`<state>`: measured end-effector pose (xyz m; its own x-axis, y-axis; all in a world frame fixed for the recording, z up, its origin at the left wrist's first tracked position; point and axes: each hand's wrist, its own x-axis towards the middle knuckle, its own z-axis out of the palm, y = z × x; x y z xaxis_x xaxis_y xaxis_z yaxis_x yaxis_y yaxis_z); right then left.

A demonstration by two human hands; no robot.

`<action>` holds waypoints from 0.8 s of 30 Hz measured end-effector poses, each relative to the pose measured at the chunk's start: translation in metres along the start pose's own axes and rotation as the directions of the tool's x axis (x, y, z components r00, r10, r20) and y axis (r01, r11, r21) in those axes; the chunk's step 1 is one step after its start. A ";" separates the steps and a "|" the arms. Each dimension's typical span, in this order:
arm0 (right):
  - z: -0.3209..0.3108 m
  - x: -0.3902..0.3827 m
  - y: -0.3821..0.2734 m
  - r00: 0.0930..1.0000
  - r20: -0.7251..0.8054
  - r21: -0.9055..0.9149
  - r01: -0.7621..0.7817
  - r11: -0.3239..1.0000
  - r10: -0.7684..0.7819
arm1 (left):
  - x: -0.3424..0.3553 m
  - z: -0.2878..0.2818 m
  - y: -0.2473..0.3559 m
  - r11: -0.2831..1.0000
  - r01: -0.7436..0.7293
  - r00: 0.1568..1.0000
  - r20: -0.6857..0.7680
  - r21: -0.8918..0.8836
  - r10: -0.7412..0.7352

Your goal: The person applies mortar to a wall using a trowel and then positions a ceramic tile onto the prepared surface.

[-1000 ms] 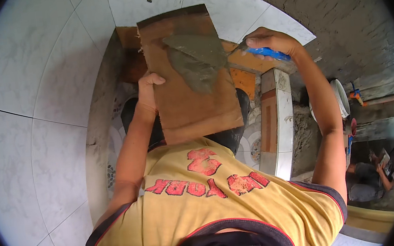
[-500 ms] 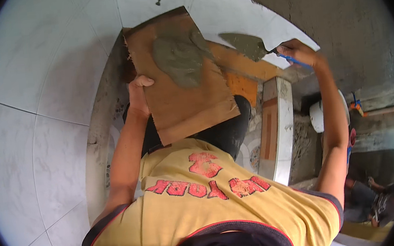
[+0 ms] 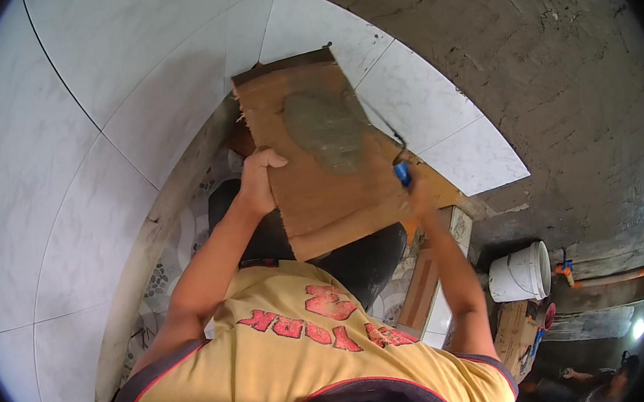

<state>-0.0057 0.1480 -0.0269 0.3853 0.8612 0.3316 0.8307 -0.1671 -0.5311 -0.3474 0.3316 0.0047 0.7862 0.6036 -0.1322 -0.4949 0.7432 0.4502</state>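
A brown board (image 3: 322,218) with frayed edges is held over my lap, a smooth patch of grey-green mortar (image 3: 321,130) spread on its upper middle. My left hand (image 3: 258,178) is closed on its left edge, thumb on top. At the right edge my right hand (image 3: 419,190) is closed round the blue handle (image 3: 402,174) of a trowel, smeared by motion. The trowel's blade is too blurred to make out against the board and mortar.
White marbled tiles (image 3: 68,225) line the left and top, beside rough grey mortar (image 3: 501,44). A tiled ledge (image 3: 441,306) runs at lower right, near a white bucket (image 3: 514,275), an orange pipe (image 3: 624,276) and cardboard (image 3: 515,333). Another person (image 3: 611,382) is at the far lower right.
My right hand and trowel have come down and inward from beside the board's upper right to its right edge. The view has turned, so board and surroundings appear lower.
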 end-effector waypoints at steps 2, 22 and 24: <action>-0.025 0.025 -0.033 0.994 0.084 -0.057 -0.070 0.996 0.074 | -0.001 -0.038 -0.011 0.998 -0.059 0.998 -0.039 -0.032 0.058; 0.029 0.179 -0.094 0.994 -0.056 -0.408 0.058 0.911 -0.089 | -0.003 -0.129 -0.069 0.988 0.028 0.996 -0.085 -0.155 -0.042; 0.001 0.176 -0.087 0.969 -0.113 -0.223 0.192 0.956 -0.221 | 0.008 -0.121 -0.056 0.988 0.045 0.996 -0.067 -0.146 -0.055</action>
<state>-0.0104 0.3147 0.0763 0.2349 0.8169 0.5267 0.9574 -0.1010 -0.2704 -0.3585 0.3295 -0.1278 0.7858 0.5796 -0.2160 -0.5076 0.8038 0.3102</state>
